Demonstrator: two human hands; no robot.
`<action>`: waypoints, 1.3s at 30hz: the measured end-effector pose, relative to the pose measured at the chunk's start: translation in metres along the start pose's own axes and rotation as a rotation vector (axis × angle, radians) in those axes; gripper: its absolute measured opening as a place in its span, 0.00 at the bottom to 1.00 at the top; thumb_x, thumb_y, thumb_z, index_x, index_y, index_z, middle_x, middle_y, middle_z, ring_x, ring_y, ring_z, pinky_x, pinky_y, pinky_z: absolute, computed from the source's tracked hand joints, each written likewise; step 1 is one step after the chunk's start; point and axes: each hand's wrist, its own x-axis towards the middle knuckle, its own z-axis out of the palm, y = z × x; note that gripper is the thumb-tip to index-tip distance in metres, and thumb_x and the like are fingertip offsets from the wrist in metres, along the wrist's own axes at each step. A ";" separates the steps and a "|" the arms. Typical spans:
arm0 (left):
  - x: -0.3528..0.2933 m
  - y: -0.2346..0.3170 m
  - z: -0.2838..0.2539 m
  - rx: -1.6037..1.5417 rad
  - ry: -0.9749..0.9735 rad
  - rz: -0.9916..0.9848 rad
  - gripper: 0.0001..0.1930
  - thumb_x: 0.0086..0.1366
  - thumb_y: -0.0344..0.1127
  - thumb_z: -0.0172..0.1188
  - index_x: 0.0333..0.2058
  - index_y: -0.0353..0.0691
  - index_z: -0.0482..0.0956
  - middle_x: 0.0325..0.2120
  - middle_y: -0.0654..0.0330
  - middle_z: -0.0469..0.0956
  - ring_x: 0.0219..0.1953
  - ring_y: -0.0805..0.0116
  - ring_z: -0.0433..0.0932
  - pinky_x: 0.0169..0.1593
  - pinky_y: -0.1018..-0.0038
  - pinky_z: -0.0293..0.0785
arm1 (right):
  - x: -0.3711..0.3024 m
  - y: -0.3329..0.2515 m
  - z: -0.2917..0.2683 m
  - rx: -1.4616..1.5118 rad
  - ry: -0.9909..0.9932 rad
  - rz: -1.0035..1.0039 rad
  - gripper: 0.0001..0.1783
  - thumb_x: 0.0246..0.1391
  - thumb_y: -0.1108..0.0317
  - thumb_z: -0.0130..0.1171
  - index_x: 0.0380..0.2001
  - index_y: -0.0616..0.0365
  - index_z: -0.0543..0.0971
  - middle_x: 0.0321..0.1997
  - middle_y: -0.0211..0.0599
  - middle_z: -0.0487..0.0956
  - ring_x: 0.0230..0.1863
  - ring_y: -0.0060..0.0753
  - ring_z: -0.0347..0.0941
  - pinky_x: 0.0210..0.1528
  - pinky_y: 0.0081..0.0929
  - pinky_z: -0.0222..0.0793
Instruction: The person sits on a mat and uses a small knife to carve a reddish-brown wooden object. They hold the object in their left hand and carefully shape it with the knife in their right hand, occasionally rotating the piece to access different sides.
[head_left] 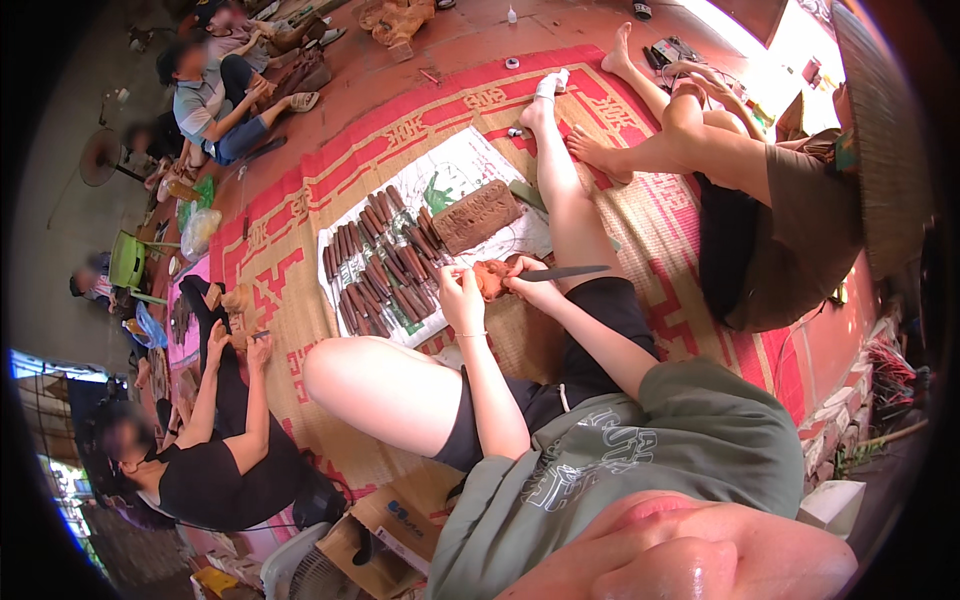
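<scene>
The left hand (pixel 461 300) is curled around one side of a small reddish-brown carved piece (pixel 491 279), its fingers closed in on the wood and a thin band on the wrist. The right hand (pixel 538 288) is at the piece's other side, closed on a long dark tool (pixel 575 271) that sticks out to the right, over the person's own leg; the tool's near end is hidden by the fingers, so I cannot tell whether it touches the wood. The carved piece is held up in front of the person's lap, between the two hands.

Just beyond the hands, a white sheet (pixel 455 163) is spread on a red and straw-coloured mat (pixel 285 312). On the sheet lie many wooden-handled tools (pixel 382 275), side by side in rough rows. To their right, a brown carved block (pixel 478 217) rests at a slant, near the end of the top rows.

The person sits on the mat in a green shirt (pixel 640 430) and dark shorts, one knee bent out to the left. Near that knee, at the left, a co-worker in black (pixel 225 480) bends over a pale piece of wood (pixel 238 322), both hands at it. Another person's bare legs (pixel 670 150) stretch in from the right. A cardboard box (pixel 415 510) stands beside the person's left side.
</scene>
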 end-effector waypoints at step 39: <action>-0.003 0.007 0.003 -0.040 0.002 0.002 0.10 0.57 0.37 0.54 0.31 0.36 0.72 0.26 0.53 0.78 0.30 0.58 0.78 0.35 0.67 0.72 | -0.004 -0.020 0.005 0.263 -0.026 0.042 0.10 0.45 0.74 0.63 0.22 0.55 0.70 0.19 0.26 0.73 0.18 0.12 0.64 0.20 0.12 0.58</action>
